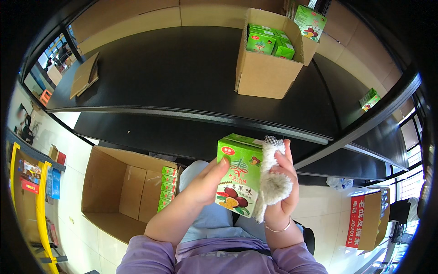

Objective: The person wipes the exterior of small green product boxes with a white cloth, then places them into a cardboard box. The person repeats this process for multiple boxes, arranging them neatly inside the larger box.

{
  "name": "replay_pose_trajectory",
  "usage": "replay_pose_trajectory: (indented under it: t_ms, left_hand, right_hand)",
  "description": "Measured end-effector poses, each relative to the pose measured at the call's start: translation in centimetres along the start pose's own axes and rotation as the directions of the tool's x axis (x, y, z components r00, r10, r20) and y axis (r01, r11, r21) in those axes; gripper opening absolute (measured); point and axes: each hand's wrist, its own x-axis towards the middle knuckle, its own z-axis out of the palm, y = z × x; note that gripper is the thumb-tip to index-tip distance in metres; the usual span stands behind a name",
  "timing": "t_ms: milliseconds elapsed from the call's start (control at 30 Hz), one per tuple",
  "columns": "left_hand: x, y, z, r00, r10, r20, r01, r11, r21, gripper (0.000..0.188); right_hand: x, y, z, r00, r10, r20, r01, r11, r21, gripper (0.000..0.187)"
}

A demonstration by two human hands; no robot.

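A green and white drink carton (pixel 238 176) with passion fruit pictured on its front is held upright before my chest. My left hand (pixel 209 181) grips its left side, thumb on the front face; the other fingers are hidden behind it. My right hand (pixel 288 182) is closed round a fluffy white cloth (pixel 275 185) with a grey pompom and a checked tip. The cloth lies against the carton's right side. At my lower left stands a large cardboard box (pixel 109 182), with several green cartons (pixel 168 188) stacked along its right wall.
On the black shelf (pixel 173 68) ahead stands a cardboard box (pixel 267 75) of green cartons, another carton (pixel 310 23) behind it. A metal shelf post (pixel 365 118) slants at the right. Folded cardboard (pixel 85 76) lies far left. A box with a red label (pixel 372 219) stands right.
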Motion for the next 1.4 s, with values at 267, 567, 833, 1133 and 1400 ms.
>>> replay_pose_trajectory:
  t_ms: [267,567,833,1133,1400]
  left_hand:
    - [0.6,-0.2,0.8,0.971,0.128,-0.203,-0.103,0.987,0.126,0.049]
    - [1.1,0.9,1.2,0.968,0.101,-0.232,-0.089,0.994,0.062,0.055]
    - [0.9,1.6,1.2,0.961,0.033,-0.274,-0.029,0.999,0.019,0.059]
    - [0.7,1.4,1.3,0.958,-0.022,-0.284,0.010,0.999,-0.042,0.060]
    - [0.5,1.5,2.1,0.970,-0.026,-0.243,0.043,0.997,0.065,0.059]
  right_hand:
    - [0.1,0.0,-0.1,0.964,-0.064,0.259,0.078,0.996,-0.045,0.030]
    - [-0.6,-0.4,-0.2,0.888,-0.179,0.425,0.213,0.976,-0.035,0.027]
    - [-2.2,-0.8,-0.6,0.864,-0.198,0.464,0.174,0.980,0.094,0.022]
    - [-3.2,-0.3,-0.7,0.857,-0.340,0.388,0.292,0.940,0.178,0.014]
    - [-2.4,0.1,-1.0,0.874,-0.359,0.328,0.332,0.933,0.136,0.016]
